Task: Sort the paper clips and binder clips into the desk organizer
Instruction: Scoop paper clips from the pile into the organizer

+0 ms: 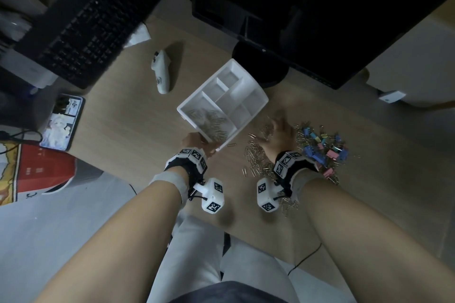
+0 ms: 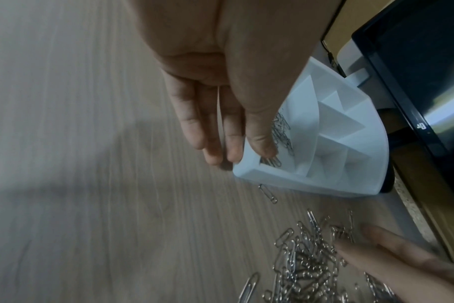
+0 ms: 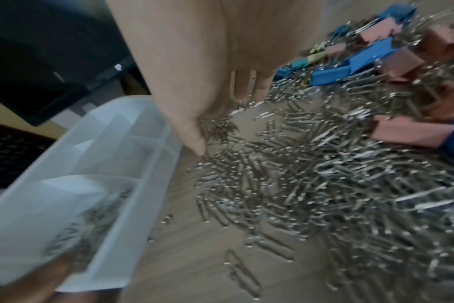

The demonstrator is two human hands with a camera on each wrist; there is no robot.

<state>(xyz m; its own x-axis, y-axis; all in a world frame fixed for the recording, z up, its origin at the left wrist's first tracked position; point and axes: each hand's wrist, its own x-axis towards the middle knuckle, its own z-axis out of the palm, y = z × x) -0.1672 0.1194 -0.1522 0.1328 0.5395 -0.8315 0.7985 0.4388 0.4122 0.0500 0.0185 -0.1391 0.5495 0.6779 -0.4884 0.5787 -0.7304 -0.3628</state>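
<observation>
A white desk organizer sits at the middle of the wooden desk, with silver paper clips in its nearest compartment. My left hand grips its near corner; in the left wrist view the thumb lies inside the rim of the organizer and the fingers outside. To the right lies a pile of loose paper clips, with coloured binder clips beyond it. My right hand is over the pile of paper clips, fingers and thumb extended and touching them, beside the binder clips.
A black monitor and its round base stand just behind the organizer. A black keyboard lies at the back left, a white controller left of the organizer. A picture pad and a red box sit far left.
</observation>
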